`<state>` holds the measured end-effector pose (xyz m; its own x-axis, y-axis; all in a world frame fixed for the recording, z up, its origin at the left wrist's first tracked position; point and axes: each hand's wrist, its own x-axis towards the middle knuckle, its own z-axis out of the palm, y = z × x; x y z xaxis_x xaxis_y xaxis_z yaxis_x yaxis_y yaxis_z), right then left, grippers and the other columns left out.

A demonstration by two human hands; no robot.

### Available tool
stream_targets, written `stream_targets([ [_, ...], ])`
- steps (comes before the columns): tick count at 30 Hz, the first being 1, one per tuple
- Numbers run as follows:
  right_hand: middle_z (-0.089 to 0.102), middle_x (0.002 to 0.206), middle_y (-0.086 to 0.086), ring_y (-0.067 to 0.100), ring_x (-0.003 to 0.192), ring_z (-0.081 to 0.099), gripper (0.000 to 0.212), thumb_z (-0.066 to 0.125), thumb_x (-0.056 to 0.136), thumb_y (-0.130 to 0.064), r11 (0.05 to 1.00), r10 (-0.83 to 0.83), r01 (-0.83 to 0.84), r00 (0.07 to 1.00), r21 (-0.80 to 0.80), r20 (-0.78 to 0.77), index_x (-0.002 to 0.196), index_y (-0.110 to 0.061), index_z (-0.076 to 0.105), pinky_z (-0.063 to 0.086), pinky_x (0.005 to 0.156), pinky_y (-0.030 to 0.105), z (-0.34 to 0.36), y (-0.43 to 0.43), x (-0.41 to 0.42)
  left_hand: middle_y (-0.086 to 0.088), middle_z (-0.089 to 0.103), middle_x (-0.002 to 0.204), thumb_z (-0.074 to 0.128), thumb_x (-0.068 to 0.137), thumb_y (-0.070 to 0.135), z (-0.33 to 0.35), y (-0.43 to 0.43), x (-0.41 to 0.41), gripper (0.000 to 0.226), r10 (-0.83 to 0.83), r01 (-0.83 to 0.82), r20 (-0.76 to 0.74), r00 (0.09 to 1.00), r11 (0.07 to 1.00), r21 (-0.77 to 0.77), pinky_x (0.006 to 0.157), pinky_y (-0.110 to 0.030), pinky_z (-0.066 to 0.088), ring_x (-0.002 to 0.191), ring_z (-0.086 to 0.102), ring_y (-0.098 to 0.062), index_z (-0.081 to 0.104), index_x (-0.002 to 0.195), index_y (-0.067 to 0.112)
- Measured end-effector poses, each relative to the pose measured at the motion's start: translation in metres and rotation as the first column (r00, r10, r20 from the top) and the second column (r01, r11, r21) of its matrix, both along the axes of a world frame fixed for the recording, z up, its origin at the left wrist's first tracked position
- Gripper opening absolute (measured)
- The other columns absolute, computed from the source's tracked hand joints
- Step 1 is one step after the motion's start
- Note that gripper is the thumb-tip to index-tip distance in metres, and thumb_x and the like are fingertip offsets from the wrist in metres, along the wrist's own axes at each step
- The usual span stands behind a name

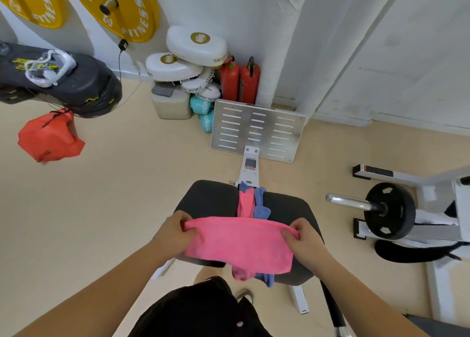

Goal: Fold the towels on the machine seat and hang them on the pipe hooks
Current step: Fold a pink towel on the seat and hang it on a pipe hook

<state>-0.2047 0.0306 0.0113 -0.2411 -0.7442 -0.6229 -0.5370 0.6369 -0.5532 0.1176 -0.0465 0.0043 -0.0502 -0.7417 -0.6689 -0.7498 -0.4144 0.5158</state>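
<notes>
Head view: I have my left hand (175,231) and right hand (306,237) each pinched on a top corner of the pink towel (239,242), stretched flat between them above the seat (211,199). Just beyond my hands, another pink towel (244,204) and a blue towel (260,205) lie bunched along the seat's middle.

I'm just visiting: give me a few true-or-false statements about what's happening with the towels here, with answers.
1. Both hands grip the pink towel. True: the left hand and right hand pinch its top corners.
2. The seat is bare. False: a pink towel and a blue towel lie along its middle.
3. Two red fire extinguishers stand by the wall. True.
4. The wall plates are green. False: yellow.
</notes>
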Motion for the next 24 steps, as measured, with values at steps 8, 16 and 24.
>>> stream_targets([
  [8,0.062,0.101,0.016,0.027,0.077,0.063,0.015,0.055,0.102,-0.033,0.988,-0.131,0.143,0.973,-0.051,0.19,0.102,-0.019,0.049,0.062,0.067,0.042,0.029,0.018,0.039,-0.004,0.068,0.094,0.053,0.099,0.045,0.037,0.019,0.038,0.035,0.289,-0.292,-0.176,0.941,0.956,0.013,0.072,-0.035,0.05,0.084,0.061,-0.023,0.064,0.097,0.012],
  [16,0.062,0.109,0.02,0.033,0.091,0.07,0.002,0.052,0.103,-0.024,0.987,-0.158,0.144,0.942,0.071,0.297,0.103,-0.025,0.051,0.065,0.074,0.051,0.015,-0.035,0.111,0.0,0.06,0.076,0.058,0.098,0.033,0.05,-0.021,0.063,0.023,0.23,-0.221,0.006,0.973,0.938,-0.267,0.062,-0.032,0.042,0.07,0.055,-0.021,0.054,0.084,0.015],
  [24,0.045,0.067,-0.009,0.001,0.044,0.043,0.017,0.045,0.097,-0.011,0.984,-0.17,0.157,0.969,0.084,0.18,0.094,-0.028,0.04,0.035,0.045,0.015,-0.003,-0.067,0.143,0.005,0.062,0.072,0.066,0.091,0.037,0.051,-0.035,0.027,0.019,0.015,-0.023,-0.032,0.999,0.966,-0.256,0.062,-0.028,0.048,0.069,0.06,-0.015,0.055,0.08,0.026],
])
